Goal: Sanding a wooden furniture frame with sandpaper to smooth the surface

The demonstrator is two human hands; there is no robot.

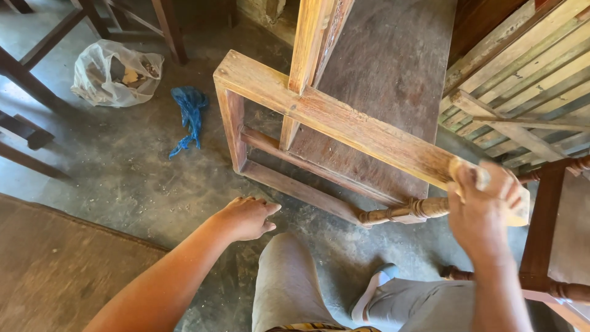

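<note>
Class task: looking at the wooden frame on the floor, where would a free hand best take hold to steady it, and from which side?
Grip the top rail of the wooden frame from above, left of the right hand: it is a bare, straight, raised bar, probably slim enough to wrap. The left hand hovers free nearby.

The left hand [247, 217] is held free, palm down, fingers loosely extended; the right hand [485, 206] is raised, fingers clenched in a grip.

A worn wooden furniture frame [344, 123] lies tipped on the concrete floor, its pale top rail running diagonally from upper left to lower right. A folded sheet of tan sandpaper [491, 184] is pressed against the rail's lower right end, beside a turned spindle [405, 210].
</note>
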